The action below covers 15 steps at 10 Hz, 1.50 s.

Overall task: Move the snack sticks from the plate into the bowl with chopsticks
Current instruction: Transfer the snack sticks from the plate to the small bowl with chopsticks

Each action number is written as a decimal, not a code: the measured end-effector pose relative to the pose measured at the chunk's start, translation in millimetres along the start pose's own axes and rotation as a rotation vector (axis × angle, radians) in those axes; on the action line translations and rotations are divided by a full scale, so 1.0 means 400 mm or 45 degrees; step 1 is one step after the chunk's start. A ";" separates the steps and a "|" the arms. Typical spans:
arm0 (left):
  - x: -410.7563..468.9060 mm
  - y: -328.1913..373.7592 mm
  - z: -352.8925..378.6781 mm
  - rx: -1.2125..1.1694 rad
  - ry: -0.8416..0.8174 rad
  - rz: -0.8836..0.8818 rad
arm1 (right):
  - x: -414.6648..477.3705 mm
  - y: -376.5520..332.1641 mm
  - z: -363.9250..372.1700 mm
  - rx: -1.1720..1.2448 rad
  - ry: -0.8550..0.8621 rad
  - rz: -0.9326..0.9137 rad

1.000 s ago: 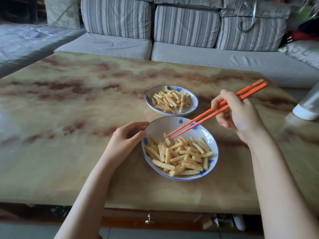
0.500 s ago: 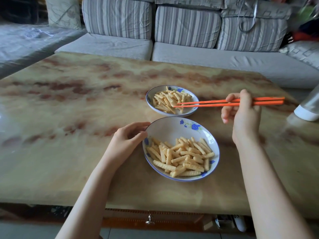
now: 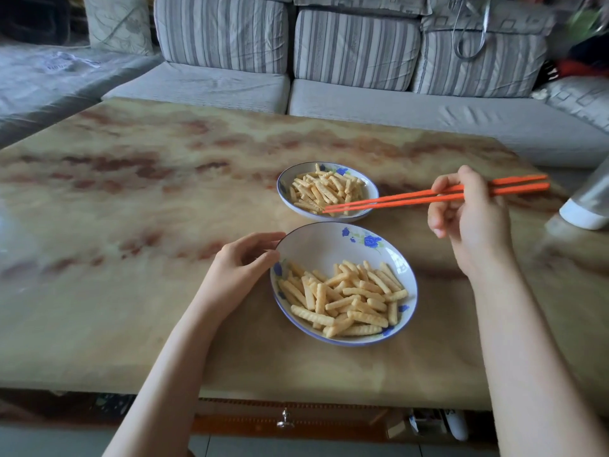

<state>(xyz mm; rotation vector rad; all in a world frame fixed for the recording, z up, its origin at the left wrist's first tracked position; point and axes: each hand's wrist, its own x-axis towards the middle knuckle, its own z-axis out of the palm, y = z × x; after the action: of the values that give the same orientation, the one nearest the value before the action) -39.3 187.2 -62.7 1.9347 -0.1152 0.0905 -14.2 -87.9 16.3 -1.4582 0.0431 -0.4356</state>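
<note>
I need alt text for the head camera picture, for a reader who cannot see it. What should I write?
A right hand holds orange chopsticks, tips over the snack sticks in the far dish on a marbled table. The left hand holds the rim of the near dish, also part-filled with sticks. A striped sofa stands behind.

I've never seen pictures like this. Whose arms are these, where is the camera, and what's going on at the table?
There is no machine here: these are a person's two bare arms, filmed by one wide-angle camera worn on the head, looking forward and down. On the table stand a plate, farther off, and a bowl, nearer; both hold snack sticks. The left hand holds the bowl by its rim. The right hand holds orange chopsticks, their tips over the plate. Behind is a sofa.
</note>
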 end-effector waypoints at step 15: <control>0.000 -0.002 -0.002 0.002 0.000 0.016 | -0.007 0.065 0.084 -0.001 0.173 -0.012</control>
<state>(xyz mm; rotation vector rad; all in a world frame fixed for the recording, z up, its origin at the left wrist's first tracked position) -39.3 188.3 -63.3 1.9353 -0.1269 0.0992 -0.5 -53.7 -5.3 -1.4281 0.1452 -0.5421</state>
